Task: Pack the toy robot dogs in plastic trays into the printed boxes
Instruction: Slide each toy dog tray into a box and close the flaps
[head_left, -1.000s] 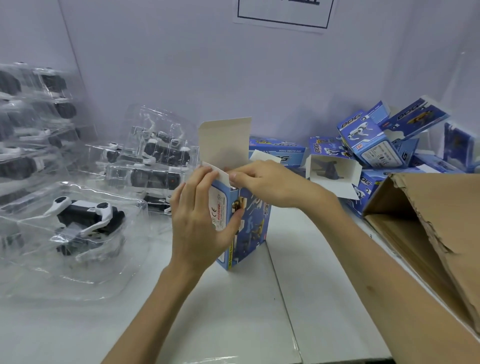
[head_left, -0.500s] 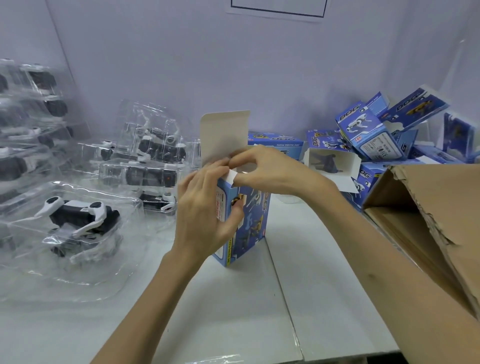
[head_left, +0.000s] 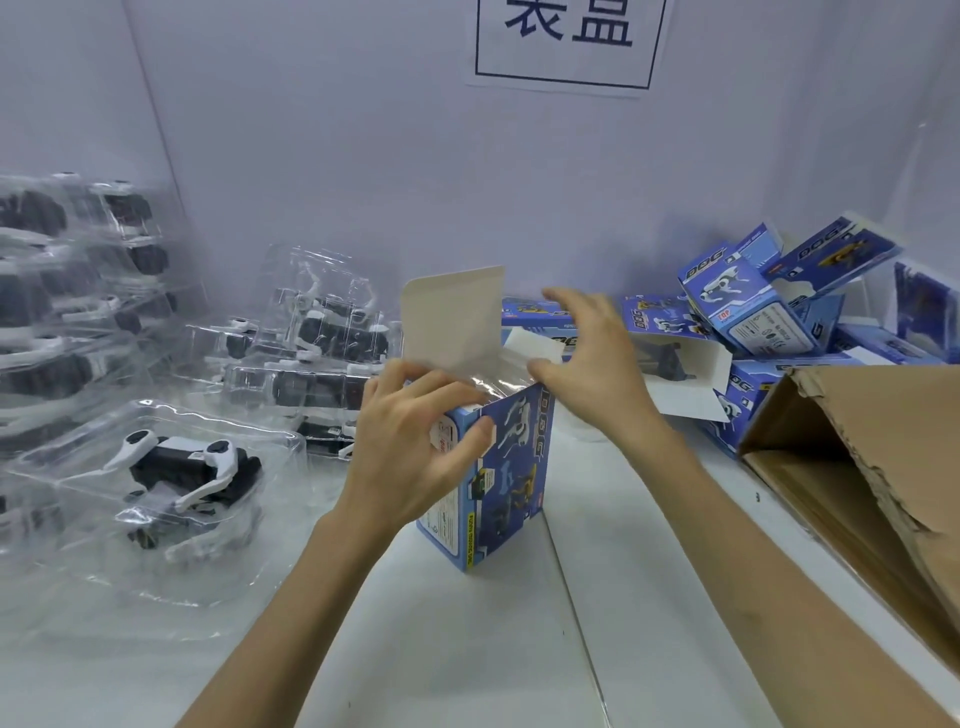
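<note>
White table (head_left: 649, 597): one upright box (head_left: 511, 467), left hand (head_left: 415, 447) gripping it; right hand (head_left: 587, 358) open.

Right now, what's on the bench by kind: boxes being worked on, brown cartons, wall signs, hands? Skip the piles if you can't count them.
Upright printed box, top flap open: 1
Brown carton: 1
Wall sign: 1
Hands, left hand and right hand: 2
Total: 5
The clear trays and the heaped blue boxes overlap too much to count.

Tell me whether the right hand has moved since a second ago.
Yes. The right hand lifted off the box top's small flap, opening toward the right, away from the upright lid.
</note>
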